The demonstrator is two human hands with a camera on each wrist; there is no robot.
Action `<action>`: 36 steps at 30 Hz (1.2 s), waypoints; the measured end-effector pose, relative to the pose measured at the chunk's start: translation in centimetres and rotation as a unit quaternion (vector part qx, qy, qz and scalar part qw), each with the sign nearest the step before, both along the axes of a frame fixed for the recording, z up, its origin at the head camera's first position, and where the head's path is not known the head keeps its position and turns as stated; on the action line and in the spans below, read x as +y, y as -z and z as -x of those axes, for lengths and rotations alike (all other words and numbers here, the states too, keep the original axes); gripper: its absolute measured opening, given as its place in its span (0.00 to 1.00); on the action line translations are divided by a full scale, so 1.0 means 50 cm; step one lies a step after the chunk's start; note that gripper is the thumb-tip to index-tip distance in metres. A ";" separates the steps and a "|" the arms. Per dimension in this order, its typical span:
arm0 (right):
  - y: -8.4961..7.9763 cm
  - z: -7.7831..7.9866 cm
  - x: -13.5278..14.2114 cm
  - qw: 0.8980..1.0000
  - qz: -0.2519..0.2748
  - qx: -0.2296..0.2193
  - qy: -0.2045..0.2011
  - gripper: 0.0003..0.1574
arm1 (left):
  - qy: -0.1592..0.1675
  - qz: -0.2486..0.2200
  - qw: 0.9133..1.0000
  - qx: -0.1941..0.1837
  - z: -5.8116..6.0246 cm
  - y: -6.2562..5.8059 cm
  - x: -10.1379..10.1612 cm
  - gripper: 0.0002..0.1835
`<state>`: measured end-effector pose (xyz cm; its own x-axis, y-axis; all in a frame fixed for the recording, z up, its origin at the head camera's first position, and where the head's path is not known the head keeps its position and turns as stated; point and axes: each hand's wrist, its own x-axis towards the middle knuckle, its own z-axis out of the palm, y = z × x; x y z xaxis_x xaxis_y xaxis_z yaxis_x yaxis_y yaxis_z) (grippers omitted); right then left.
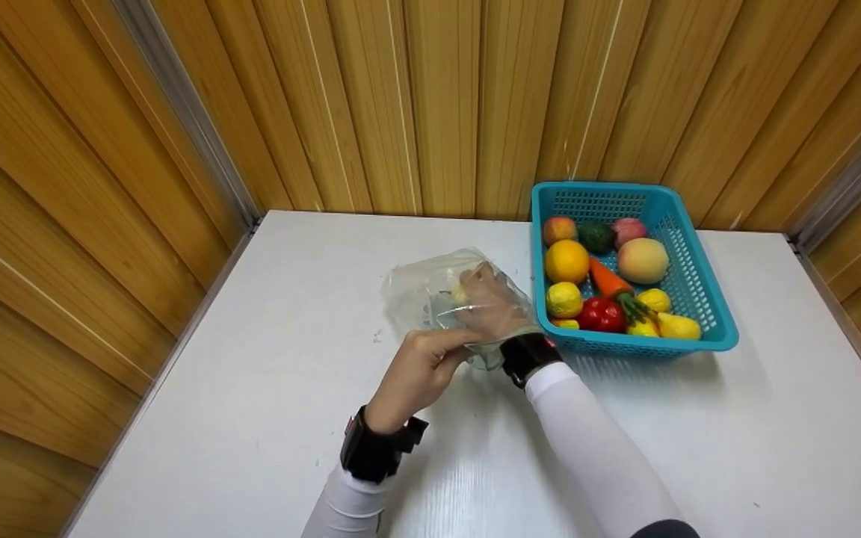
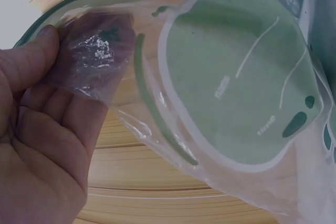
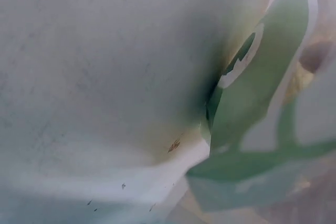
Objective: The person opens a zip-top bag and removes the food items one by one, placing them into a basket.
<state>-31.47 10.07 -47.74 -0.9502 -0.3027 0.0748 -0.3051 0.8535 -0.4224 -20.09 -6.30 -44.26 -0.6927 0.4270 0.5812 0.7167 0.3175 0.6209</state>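
A clear plastic bag (image 1: pixel 415 291) with green and white print lies on the table. My left hand (image 1: pixel 419 370) pinches the bag's rim between thumb and fingers; the left wrist view shows the thumb (image 2: pixel 39 59) on the film. My right hand (image 1: pixel 486 302) is inside the bag up to the wrist, seen through the plastic. Its curled fingers are around a small pale yellow thing (image 1: pixel 460 293), mostly hidden by the fingers and the print. In the right wrist view the bag's green printed panel (image 3: pixel 262 87) stands close beside the white tabletop.
Right of the bag stands a blue plastic basket (image 1: pixel 714 299) with several fruits and vegetables, among them an orange (image 1: pixel 566 261), a carrot (image 1: pixel 610 280) and a red tomato-like piece (image 1: pixel 602 314). Wood-look panels (image 1: pixel 438 104) wall in the white table (image 1: pixel 251 388) at the back and sides.
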 end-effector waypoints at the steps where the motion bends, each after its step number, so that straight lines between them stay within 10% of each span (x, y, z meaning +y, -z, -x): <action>1: 0.002 0.002 0.001 1.000 0.007 -0.007 -0.001 0.34 | 0.000 0.000 1.000 0.000 0.000 0.000 0.000 0.08; 8: 0.017 0.016 0.005 0.999 0.031 -0.034 0.001 0.22 | -0.005 -0.001 1.000 -0.001 -0.001 0.003 -0.003 0.08; 36: 0.010 0.002 0.016 0.993 0.000 -0.110 -0.031 0.44 | -0.017 -0.009 1.000 0.001 0.004 0.004 -0.004 0.12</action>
<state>-31.59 10.88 -48.22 -0.9233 -0.3604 -0.1331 -0.2565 0.8361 -0.4849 -20.29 -6.50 -44.46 -0.7057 0.3923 0.5900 0.7068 0.3314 0.6250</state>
